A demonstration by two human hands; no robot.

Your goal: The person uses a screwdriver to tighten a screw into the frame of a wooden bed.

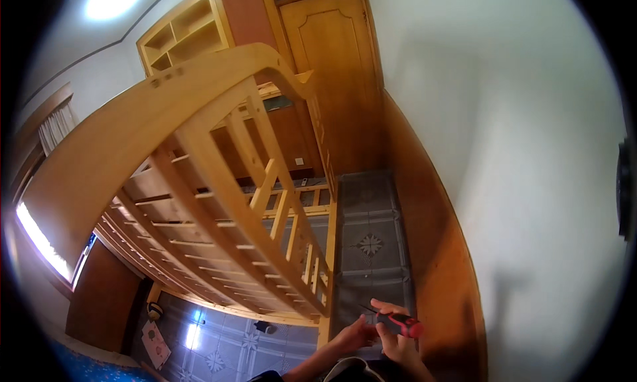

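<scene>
My right hand [395, 344] is closed around a screwdriver [409, 326] with a red and black handle. Its thin dark shaft points up and to the left, toward the far side of my left hand. Close beside it, my left hand [357, 335] has its fingers drawn together; whatever they may hold is too small to make out. Both hands are low in the view, just right of the corner post of a pale wooden bunk bed frame [225, 176]. The frame's slatted end panel and curved top board [142, 103] rise to the left of my hands.
A wall with wood panelling [424, 236] runs along the right. Patterned grey floor tiles [370, 245] lead to a wooden door [335, 77]. Wall shelves [186, 34] hang at the far left. On the floor under the bed lies a small dark object [265, 327]; a pinkish sheet [155, 344] lies further left.
</scene>
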